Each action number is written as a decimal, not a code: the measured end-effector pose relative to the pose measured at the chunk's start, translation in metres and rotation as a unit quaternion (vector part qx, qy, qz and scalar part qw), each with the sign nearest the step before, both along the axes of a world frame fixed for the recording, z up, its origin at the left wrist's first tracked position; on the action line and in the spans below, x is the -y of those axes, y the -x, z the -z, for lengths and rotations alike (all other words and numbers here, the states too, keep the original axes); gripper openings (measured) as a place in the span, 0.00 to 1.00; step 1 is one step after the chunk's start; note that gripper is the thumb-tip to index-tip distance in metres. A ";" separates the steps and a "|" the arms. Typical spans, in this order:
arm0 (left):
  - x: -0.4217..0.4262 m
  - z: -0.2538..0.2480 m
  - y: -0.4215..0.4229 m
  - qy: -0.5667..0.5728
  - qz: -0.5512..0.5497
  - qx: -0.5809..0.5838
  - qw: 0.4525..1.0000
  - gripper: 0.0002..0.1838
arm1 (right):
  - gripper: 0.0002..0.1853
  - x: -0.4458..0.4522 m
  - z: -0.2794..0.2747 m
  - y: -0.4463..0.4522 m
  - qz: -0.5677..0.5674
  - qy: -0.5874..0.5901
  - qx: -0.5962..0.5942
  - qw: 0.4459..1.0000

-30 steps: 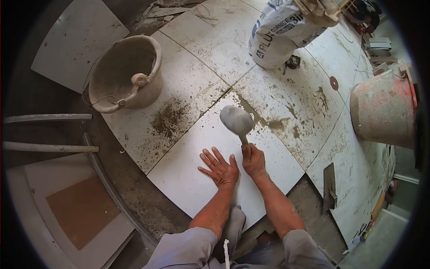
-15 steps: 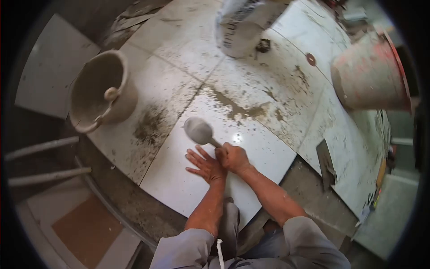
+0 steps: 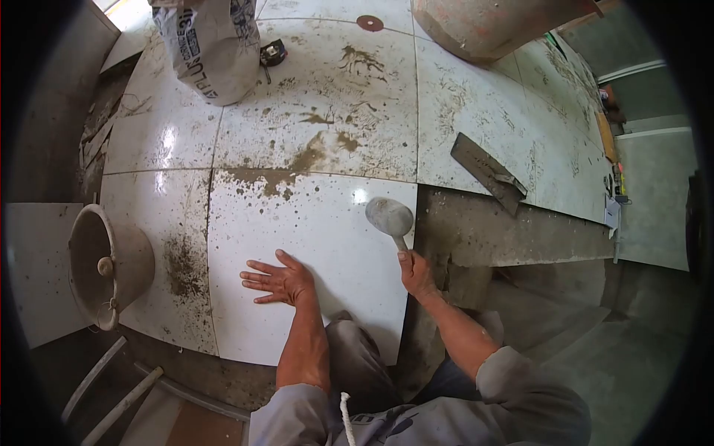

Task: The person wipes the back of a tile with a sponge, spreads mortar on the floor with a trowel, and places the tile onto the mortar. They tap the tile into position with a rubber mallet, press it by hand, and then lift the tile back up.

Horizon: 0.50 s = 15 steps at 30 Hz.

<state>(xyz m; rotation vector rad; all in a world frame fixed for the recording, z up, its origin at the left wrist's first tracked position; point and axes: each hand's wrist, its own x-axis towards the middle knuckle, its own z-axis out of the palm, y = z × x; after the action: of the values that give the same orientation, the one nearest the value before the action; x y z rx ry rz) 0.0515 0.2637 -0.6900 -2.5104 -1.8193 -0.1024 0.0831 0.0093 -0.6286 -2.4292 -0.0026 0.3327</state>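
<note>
My right hand [image 3: 419,274] is closed round the handle of a rubber mallet [image 3: 390,216], whose grey head is over the right edge of a white floor tile [image 3: 335,256]. Whether the head touches the tile I cannot tell. My left hand [image 3: 281,281] lies flat on the same tile, fingers spread and pointing left. Wet mortar [image 3: 256,178] smears the tile's far edge, with specks scattered over its surface.
A bucket [image 3: 137,256] lies tipped at the left, and another bucket [image 3: 483,30] is at the far right. Beyond the tile are a cement bag [image 3: 212,52], tape measure [image 3: 273,52] and red disc [image 3: 370,23]. A flat trowel [image 3: 487,169] lies right, near bare floor [image 3: 491,230].
My view has turned to the right. The hands have come apart: the mallet has moved right, to the tile's right edge, while my left hand stays flat on the tile.
</note>
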 end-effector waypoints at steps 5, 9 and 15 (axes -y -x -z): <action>0.001 -0.004 -0.001 0.043 -0.003 0.016 0.999 0.42 | 0.26 0.013 -0.028 -0.001 0.036 -0.055 0.002 0.998; -0.001 0.005 0.000 0.038 -0.004 0.027 0.999 0.42 | 0.25 0.030 -0.006 0.041 -0.032 0.001 -0.004 0.999; -0.003 0.000 0.001 0.081 0.004 0.065 0.995 0.44 | 0.26 0.055 -0.012 0.112 -0.106 0.010 -0.013 0.994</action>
<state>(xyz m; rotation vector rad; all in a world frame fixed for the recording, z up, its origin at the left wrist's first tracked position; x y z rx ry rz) 0.0500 0.2668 -0.6898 -2.6801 -1.9397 -0.1266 -0.0287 -0.0456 -0.6165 -2.4496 -0.2486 0.4607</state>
